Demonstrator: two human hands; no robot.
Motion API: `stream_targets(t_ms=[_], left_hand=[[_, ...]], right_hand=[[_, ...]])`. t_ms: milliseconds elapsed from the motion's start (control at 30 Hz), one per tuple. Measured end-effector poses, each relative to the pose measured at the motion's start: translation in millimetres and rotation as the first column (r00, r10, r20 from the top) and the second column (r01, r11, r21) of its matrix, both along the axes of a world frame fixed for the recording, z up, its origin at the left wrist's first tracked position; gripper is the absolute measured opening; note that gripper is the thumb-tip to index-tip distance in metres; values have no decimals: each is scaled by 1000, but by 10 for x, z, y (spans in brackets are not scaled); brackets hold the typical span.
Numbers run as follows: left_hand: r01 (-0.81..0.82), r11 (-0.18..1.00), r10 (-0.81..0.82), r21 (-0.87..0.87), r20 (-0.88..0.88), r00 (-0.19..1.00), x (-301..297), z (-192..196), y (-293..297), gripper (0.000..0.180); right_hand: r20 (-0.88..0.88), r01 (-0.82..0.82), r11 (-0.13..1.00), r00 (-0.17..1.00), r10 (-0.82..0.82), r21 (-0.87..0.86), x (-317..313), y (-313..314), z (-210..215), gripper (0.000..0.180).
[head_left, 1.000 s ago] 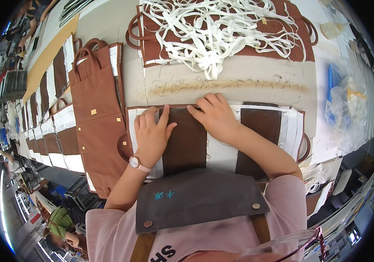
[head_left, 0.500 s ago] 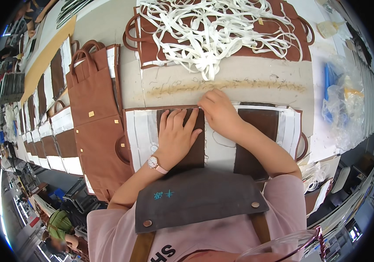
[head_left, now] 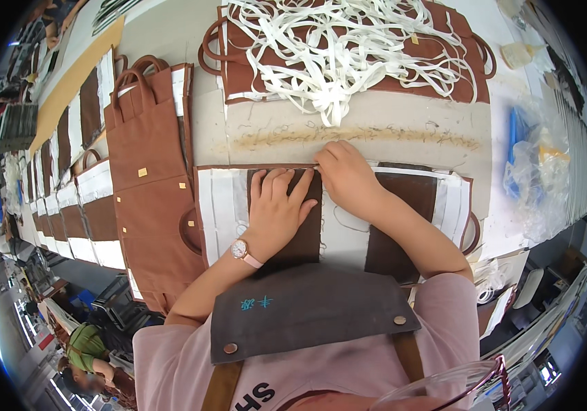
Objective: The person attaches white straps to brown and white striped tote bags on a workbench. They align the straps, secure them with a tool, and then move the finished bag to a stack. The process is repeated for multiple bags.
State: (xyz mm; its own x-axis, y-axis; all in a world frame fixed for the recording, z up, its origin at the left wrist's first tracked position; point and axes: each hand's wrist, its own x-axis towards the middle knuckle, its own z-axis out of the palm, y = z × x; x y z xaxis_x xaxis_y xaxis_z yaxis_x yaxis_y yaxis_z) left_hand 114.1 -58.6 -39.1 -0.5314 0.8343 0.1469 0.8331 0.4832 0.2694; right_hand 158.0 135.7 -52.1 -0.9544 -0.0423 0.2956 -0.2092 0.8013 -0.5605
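The left hand (head_left: 276, 212) rests, fingers spread, on a rectangular brown-and-white fabric-like panel (head_left: 345, 240); the right hand (head_left: 345, 171) bends its fingers at the far edge, whether gripping I cannot tell.

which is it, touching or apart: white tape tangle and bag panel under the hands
Apart: the head view shows stained tabletop between the white tape tangle and bag panel.

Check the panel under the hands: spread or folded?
Spread: the panel lies flat, brown and white bands side by side; layers beneath, cannot tell.
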Motion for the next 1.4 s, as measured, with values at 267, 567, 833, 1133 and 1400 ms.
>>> stream_targets(t_ms=[267,567,833,1133,1400], left_hand=[[-11,1000,11,-11,-9,1000,29,24,11,54],[-66,991,58,115,65,996,-16,-51,-40,54],[-54,998,55,-26,49,997,-124,110,-45,51],[40,999,-41,4,45,998,124,54,131,59],[31,1000,-31,2,10,999,106,65,166,56]], right_hand=[[-62,-41,997,997,37,-60,-21,9,-66,11],[-45,-318,850,928,370,419,35,137,123,17],[-128,-226,866,942,311,447,88,109,53,19],[34,75,997,997,-75,-24,163,153,-35,13],[3,0,993,1000,0,-116,124,194,-47,17]])
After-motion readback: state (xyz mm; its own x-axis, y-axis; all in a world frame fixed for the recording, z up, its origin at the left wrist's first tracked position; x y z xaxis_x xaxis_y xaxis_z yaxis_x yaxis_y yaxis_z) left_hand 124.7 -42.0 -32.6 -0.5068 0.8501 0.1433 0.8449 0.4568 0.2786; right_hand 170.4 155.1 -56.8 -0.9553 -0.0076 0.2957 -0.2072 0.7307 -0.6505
